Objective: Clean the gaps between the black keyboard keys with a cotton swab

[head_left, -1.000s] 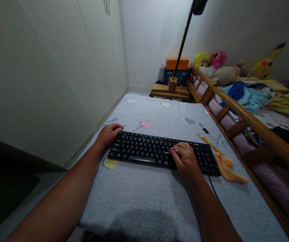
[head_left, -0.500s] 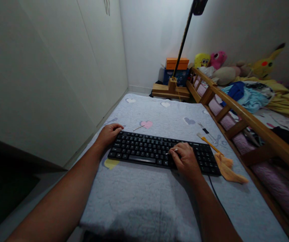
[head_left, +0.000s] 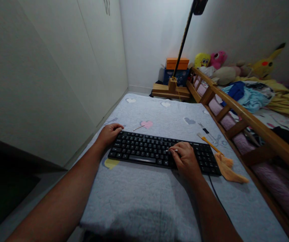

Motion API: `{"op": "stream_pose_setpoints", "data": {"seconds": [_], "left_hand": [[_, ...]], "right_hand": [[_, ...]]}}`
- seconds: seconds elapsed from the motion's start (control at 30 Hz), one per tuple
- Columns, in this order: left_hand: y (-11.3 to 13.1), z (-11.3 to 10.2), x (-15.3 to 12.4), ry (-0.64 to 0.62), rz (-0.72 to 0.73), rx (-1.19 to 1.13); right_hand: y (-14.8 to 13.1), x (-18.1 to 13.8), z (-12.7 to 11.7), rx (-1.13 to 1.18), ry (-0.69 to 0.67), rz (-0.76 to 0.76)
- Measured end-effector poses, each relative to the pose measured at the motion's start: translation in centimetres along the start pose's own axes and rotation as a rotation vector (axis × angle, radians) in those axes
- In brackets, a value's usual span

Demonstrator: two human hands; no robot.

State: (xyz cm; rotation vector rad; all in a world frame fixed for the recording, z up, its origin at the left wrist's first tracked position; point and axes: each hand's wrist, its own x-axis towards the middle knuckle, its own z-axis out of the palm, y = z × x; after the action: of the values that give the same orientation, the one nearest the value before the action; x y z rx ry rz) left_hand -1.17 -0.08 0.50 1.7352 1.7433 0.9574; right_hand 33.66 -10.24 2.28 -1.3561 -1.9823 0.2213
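Grey-blue quilted fabric (head_left: 139, 195) printed with hearts covers the desk (head_left: 156, 109). On it, the right hand (head_left: 186, 161) pinches a cotton swab (head_left: 167, 150) between thumb and bent fingers, its tip pointing to nine o'clock over the keys; whether it touches them I cannot tell. The left hand (head_left: 108, 133) lies against the keyboard's ten o'clock corner, fingers bent together; whether they grip the edge I cannot tell. Beneath the right hand, the black keyboard (head_left: 140, 148) lies flat mid-desk, its cable (head_left: 217, 193) running toward five o'clock. Around the keyboard, a second swab (head_left: 138, 127) lies at eleven o'clock, a yellow-handled brush (head_left: 211, 144) at two, with a wire tool (head_left: 206, 131) just past it, and an orange cloth (head_left: 227, 169) at three. Farther off, a wooden bed rail (head_left: 255, 107) stands at two o'clock, stuffed toys (head_left: 218, 59) at one, and a white wardrobe (head_left: 66, 50) at ten.
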Motion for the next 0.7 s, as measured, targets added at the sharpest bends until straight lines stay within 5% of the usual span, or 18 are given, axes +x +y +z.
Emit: {"op": "stream_pose_setpoints", "data": {"seconds": [0.7], "left_hand": [[-0.28, 0.18, 0.09, 0.0, 0.003, -0.012]], "right_hand": [[-0.74, 0.12, -0.6, 0.061, -0.057, 0.021]]}}
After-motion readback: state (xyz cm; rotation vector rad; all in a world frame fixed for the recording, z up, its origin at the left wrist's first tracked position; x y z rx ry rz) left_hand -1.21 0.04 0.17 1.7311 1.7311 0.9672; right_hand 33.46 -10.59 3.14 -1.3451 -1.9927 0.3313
